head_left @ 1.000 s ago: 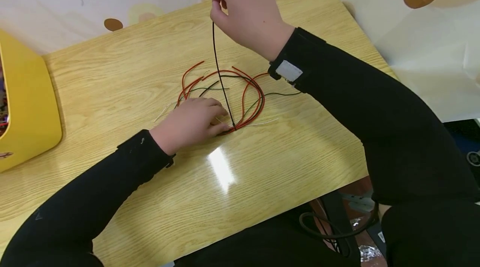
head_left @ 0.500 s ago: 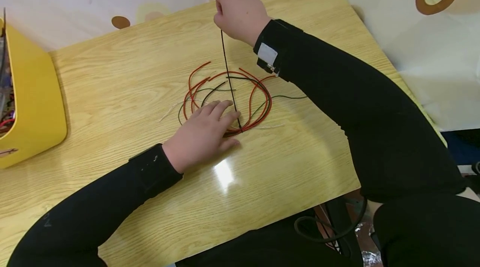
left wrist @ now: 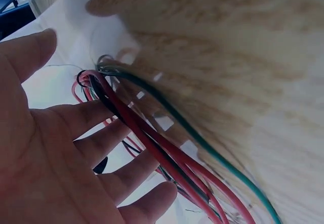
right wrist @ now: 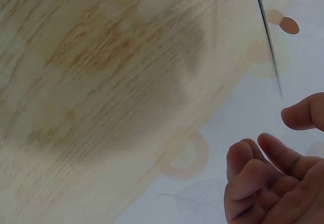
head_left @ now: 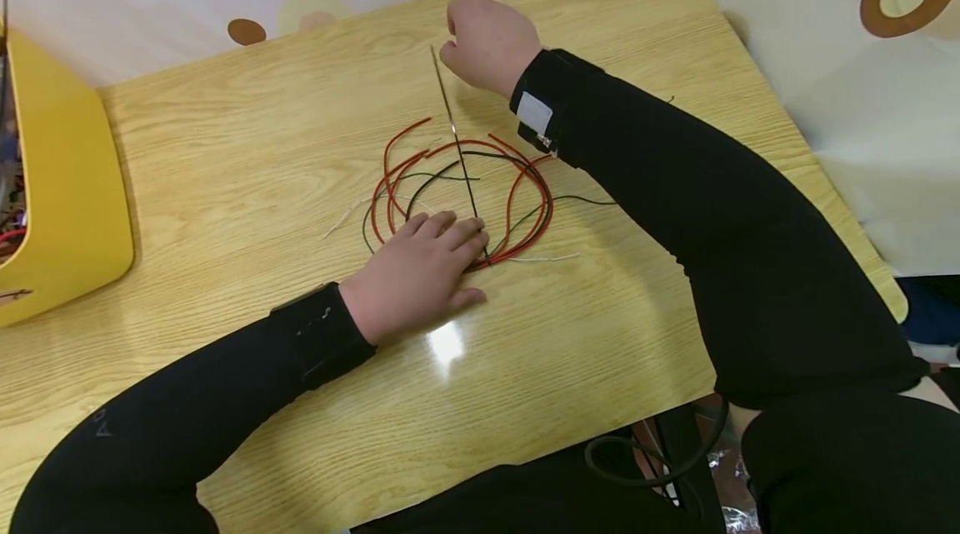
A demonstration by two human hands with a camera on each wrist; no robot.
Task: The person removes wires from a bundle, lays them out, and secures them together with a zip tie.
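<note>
A loose coil of red wires (head_left: 529, 209) with thin green, black and white strands lies on the wooden table (head_left: 225, 151). My left hand (head_left: 450, 238) presses flat on the coil's near side with straight fingers; in the left wrist view the red wires (left wrist: 152, 138) and a green wire (left wrist: 202, 143) run past its fingers (left wrist: 116, 173). A single black wire (head_left: 457, 142) rises slanted from under the left fingertips toward my right hand (head_left: 468, 55). In the right wrist view that black wire (right wrist: 266, 32) ends free, apart from the loosely curled fingers (right wrist: 253, 168) of the right hand, which holds nothing.
A yellow box (head_left: 67, 184) with small parts inside stands at the table's left edge. Pale patterned cloth (head_left: 825, 59) hangs behind and to the right of the table. A dark cable (head_left: 637, 467) loops below the table's near edge.
My right hand came down toward the table and let go of the black wire, which it had pinched and held taut. My left hand's fingers flattened onto the coil.
</note>
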